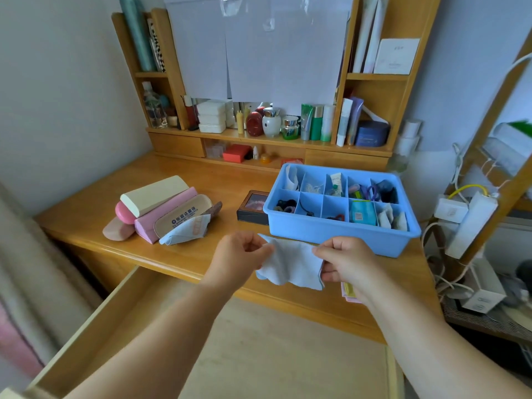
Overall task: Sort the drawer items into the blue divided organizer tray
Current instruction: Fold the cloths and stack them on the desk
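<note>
Holding the cloth [290,264] stretched between your left hand [239,254] and your right hand [345,262], you look to be at the folding step, so take your time with it. Bring one edge across to meet the other while the fabric is taut, then fold again until it is small enough for a single compartment of the tray [339,234], which sits just beyond your right hand on the table [178,257]. Several compartments look crowded already; the middle ones in the near row seem to have the most room, so aim there and press the bundle down, since a thin cloth will likely spring open.

Both hands hang above the table's front edge, with the open drawer [144,326] below and towards you. Your left hand has its fingers curled, thumb and forefinger pinching the cloth's upper left corner. Your right hand grips the opposite side, thumb over the top edge and fingers tucked behind the lower one. The cloth sags loosely between them, touching nothing else.
</note>
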`<state>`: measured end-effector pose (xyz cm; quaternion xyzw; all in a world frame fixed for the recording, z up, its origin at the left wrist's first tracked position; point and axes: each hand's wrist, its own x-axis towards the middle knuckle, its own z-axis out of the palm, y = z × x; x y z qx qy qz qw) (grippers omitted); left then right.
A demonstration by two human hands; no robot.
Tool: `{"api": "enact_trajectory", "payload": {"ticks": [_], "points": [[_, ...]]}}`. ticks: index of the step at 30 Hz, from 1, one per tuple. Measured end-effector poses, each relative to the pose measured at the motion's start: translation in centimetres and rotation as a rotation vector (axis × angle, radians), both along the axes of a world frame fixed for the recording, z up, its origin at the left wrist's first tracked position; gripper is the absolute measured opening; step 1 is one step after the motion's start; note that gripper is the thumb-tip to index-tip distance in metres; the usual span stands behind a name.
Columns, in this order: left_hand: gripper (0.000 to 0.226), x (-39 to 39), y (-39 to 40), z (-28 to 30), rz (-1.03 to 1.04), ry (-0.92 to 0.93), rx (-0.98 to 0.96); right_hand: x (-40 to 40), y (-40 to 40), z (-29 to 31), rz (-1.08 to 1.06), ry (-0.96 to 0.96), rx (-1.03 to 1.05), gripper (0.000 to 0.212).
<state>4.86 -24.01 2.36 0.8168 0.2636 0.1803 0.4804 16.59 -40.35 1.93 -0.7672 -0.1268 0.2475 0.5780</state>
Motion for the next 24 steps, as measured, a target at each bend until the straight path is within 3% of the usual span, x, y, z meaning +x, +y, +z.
{"api": "enact_trajectory", "payload": {"ticks": [9, 14, 17, 18, 21, 24], "points": [[0.002, 0.8, -5.4, -0.4, -0.163, -0.104, -0.093, -2.5, 0.3, 0.4, 0.032, 0.022, 0.127, 0.024], [0.022, 0.1, -4.9, 0.7, -0.166, -0.096, 0.058, -2.2, -1.2, 0.9, 0.147, 0.014, 0.097, 0.006], [0.033, 0.0, -4.2, 1.1, -0.243, -0.039, 0.256, -1.7, -2.7, 1.7, 0.264, -0.069, 0.003, 0.005], [0.034, 0.1, -4.1, 1.1, -0.304, 0.026, 0.248, -1.5, -3.4, 2.0, 0.307, -0.098, -0.029, 0.004], [0.002, 0.8, -4.3, 1.4, -0.391, 0.141, 0.130, -0.3, -5.6, 2.7, 0.348, -0.180, -0.130, 0.005], [0.006, 2.6, -5.2, 1.3, -0.365, 0.114, 0.026, 1.3, -7.1, 2.8, 0.284, -0.190, -0.110, 0.007]]}}
